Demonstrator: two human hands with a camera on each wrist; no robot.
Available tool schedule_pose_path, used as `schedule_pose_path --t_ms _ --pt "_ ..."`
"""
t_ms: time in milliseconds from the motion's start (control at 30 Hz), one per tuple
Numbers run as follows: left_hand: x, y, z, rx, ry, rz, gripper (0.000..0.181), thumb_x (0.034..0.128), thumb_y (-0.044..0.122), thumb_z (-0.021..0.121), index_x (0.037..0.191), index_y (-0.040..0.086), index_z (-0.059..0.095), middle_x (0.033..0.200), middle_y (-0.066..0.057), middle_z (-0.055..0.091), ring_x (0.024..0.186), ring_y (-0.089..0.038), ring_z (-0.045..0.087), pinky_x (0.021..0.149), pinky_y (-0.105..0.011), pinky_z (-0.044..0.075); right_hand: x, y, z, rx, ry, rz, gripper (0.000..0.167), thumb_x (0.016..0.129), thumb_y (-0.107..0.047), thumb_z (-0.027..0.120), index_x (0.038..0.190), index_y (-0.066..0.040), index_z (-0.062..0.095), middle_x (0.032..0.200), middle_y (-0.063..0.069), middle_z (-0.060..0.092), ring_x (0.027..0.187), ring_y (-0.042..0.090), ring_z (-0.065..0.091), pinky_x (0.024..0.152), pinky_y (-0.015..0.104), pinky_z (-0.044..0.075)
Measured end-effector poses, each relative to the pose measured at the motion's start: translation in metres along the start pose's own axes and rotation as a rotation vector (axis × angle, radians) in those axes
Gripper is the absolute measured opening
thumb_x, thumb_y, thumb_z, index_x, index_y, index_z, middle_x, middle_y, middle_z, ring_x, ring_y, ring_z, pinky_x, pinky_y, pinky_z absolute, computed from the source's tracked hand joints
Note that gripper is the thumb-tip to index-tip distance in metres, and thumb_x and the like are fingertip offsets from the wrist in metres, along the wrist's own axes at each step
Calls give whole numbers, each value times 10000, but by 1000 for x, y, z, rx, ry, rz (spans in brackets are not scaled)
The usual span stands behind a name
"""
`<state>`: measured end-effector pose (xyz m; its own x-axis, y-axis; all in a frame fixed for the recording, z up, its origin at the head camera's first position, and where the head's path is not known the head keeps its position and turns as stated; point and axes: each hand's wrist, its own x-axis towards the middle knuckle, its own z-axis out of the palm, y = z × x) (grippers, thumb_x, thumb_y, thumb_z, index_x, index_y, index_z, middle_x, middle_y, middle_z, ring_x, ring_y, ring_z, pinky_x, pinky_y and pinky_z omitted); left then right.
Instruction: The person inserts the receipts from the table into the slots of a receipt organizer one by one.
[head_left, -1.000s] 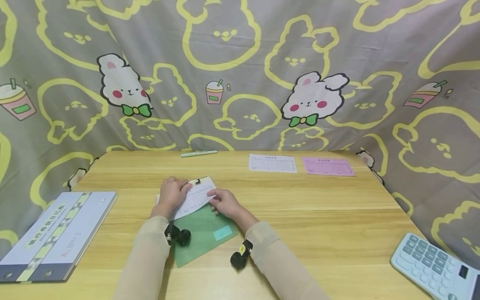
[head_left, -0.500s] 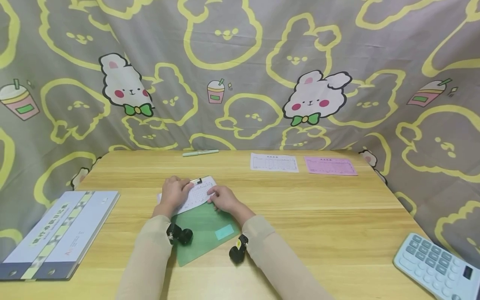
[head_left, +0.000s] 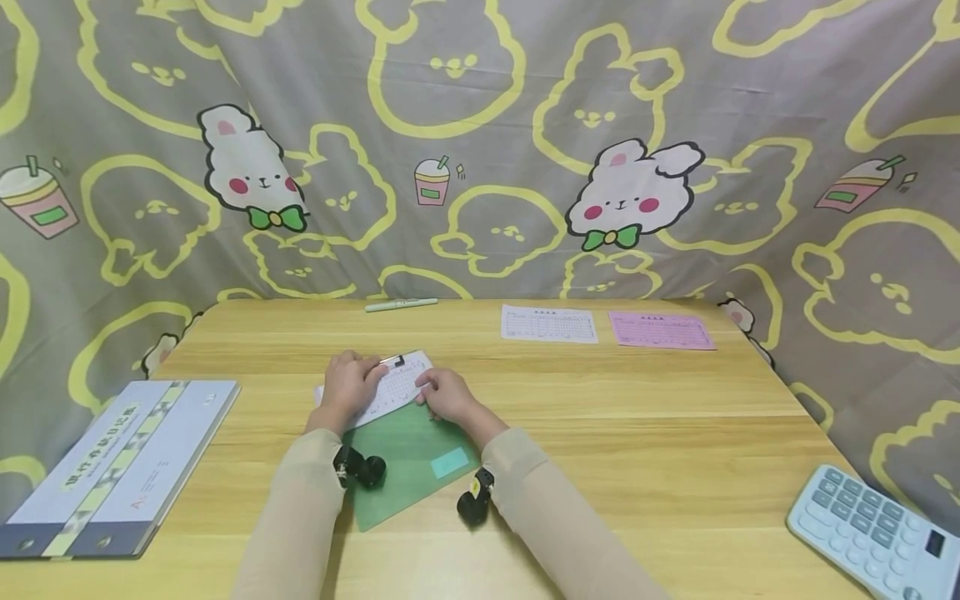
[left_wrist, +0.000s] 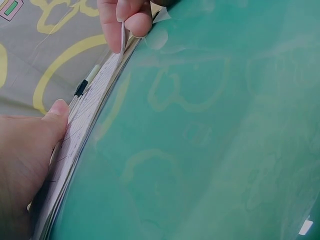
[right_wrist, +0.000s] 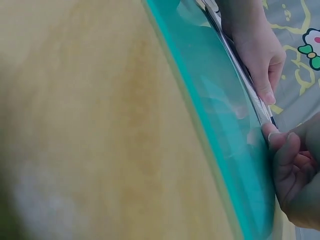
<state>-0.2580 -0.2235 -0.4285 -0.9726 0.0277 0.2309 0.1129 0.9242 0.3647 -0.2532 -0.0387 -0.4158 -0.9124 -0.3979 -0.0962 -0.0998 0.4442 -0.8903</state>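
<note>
Translucent green plastic makes up the flat rectangular folder (head_left: 408, 479) lying left of the table's middle, set at a slant to the far edge of the table (head_left: 637, 467), with a pale blue rectangular label (head_left: 449, 463) on its near part. Over its far part lies the white paper sheet printed with a grid (head_left: 393, 392), beside a small black-and-silver metal clip (head_left: 393, 362).

The right hand (head_left: 452, 393) pinches the sheet's right edge between thumb and finger. The left hand (head_left: 348, 390) covers the sheet's left side, its thumb resting on the paper beside the clip; its other fingers are partly hidden, so I cannot tell whether they curl under the stack.

To handle this well, I would press the left thumb flat near the clip, so that the paper neither slides nor twists. The left wrist view shows several paper edges lying close together, so the right fingers ought to feel that they have only the layer wanted. Any pull should run along the sheet, low and even; a sharp upward tug could crease the thin corner or tear it at the clip. Square the edges before easing the pinch.
</note>
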Motion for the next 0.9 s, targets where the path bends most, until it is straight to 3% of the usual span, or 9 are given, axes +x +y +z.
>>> schedule_pose_path --t_ms 633,900 --pt "0 2 -1 7 0 0 386 881 311 472 1133 34 566 1023 -198 481 952 -345 403 827 -454 272 0 3 2 25 64 -7 177 880 -19 407 968 11 558 681 18 567 420 116 450 399 221 391" --pt "-1 -1 0 6 9 5 389 870 310 492 1126 26 568 1015 -209 474 942 -358 402 826 -455 272 3 6 3 26 53 -9 192 888 -49 416 1009 1 557 683 7 567 428 116 456 404 224 393"
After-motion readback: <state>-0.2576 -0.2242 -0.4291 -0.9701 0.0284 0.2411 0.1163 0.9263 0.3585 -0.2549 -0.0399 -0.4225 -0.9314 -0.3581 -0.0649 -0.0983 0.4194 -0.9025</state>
